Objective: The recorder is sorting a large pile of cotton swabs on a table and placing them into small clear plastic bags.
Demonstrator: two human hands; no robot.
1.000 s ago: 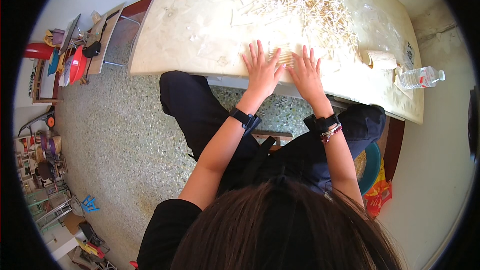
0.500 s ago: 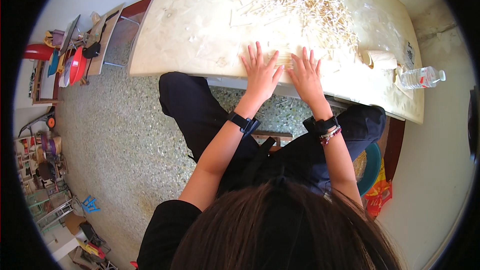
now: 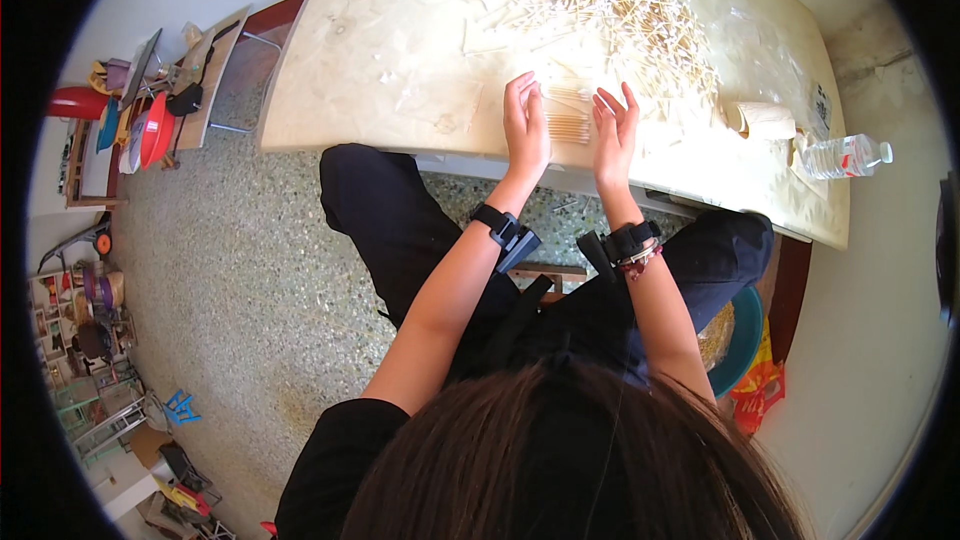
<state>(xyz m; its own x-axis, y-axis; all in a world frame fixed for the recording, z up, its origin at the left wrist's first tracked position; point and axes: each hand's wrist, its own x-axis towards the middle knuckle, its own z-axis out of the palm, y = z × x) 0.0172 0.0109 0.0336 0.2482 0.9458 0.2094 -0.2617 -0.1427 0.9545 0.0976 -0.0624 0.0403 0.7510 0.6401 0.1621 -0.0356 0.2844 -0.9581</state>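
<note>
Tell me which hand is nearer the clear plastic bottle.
Right. The right hand rests by the gathered sticks, on the side toward the bottle at the table's right end; the left hand lies beyond them, farther off.

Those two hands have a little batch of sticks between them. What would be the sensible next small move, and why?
Probably press both palms inward to square the bundle. The left hand and right hand stand edge-on either side of a small row of sticks, apart from the big loose pile, and a few ends look uneven.

Small bundle of thin pale wooden sticks (image 3: pixel 567 115), lying side by side, flat on table near its front edge
</note>
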